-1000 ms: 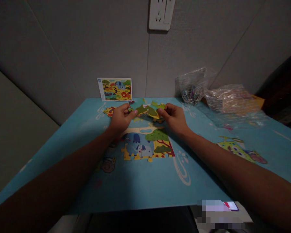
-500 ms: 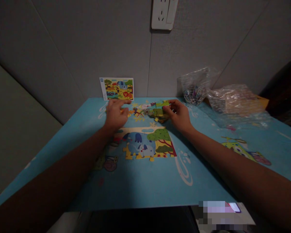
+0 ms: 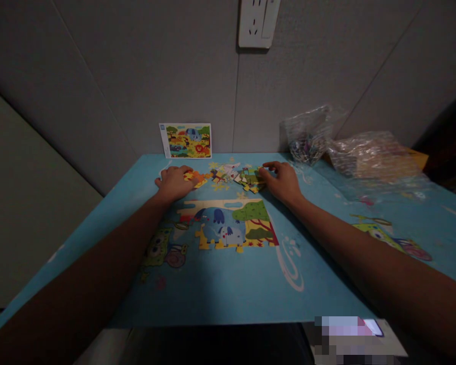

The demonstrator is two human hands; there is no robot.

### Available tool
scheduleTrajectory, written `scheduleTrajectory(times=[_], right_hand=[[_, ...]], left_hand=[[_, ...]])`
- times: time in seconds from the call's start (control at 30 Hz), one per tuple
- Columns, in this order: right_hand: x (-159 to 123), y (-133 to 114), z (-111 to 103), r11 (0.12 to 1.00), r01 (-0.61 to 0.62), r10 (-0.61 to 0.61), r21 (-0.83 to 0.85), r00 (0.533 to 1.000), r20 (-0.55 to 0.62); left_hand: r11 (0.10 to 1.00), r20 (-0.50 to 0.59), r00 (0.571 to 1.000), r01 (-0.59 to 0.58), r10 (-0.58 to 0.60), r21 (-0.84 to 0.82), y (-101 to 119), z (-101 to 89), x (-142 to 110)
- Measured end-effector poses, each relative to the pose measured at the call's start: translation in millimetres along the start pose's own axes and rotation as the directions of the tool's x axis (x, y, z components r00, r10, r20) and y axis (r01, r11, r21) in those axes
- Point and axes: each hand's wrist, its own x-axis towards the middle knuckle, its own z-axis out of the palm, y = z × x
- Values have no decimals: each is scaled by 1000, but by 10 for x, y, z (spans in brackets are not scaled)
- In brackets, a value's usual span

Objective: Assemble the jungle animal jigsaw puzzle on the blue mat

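Note:
My left hand (image 3: 175, 182) is curled around orange and yellow puzzle pieces (image 3: 197, 178) at the back left of the table. Across from it, my right hand (image 3: 283, 180) touches the edge of a loose pile of green puzzle pieces (image 3: 251, 176), thumb and index finger apart. More mixed pieces (image 3: 222, 173) lie between the hands, some overlapping. Nearer to me is a joined puzzle section (image 3: 228, 223) with two blue elephants and green trees; its lower edge shows open tabs. Behind my left hand, a picture card (image 3: 188, 141) of the animal scene leans against the wall.
The table has a light blue cover (image 3: 231, 289) with printed cartoon figures. At the back right stand a clear bag (image 3: 307, 144) of small things and crumpled plastic wrap (image 3: 372, 157) over something yellow. A socket (image 3: 256, 25) is on the wall. Below the front edge is a blurred patch (image 3: 345, 334).
My left hand has lowered and moved slightly left onto the orange pieces. The green pieces at my right hand have come down into the pile, and its fingers have loosened.

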Motion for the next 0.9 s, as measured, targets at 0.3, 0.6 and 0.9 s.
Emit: scheduleTrajectory(times=[0.3,0.6,0.9], right_hand=[[-73,-134,-67,987,129,-119,95,988,-103],[-295,-474,-140,852,118,-256,510,944,209],[-288,-407,-90,849,30,-210,528,936,284]], left_hand=[[876,-211,977,-80,-25,-475,5,-41,35],[520,-222,949,-308,222,-797,337,30,-250],[525,-65,862,-365,503,-769,383,101,-398]])
